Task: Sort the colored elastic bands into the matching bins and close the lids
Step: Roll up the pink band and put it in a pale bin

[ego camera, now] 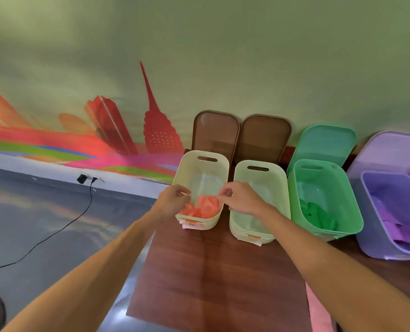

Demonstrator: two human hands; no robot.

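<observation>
Four open bins stand in a row on the wooden table. The cream bin at the left holds orange-red bands. Beside it is a pale green bin with nothing I can make out inside. The green bin holds green bands. The purple bin holds purple bands. Both hands hover over the cream bin. My right hand pinches the upper right corner of an orange band. My left hand has curled fingers at the band's left side.
Two brown lids, a green lid and a purple lid stand open against the wall. A pink strip lies at the table's near right. A black cable runs across the grey floor on the left.
</observation>
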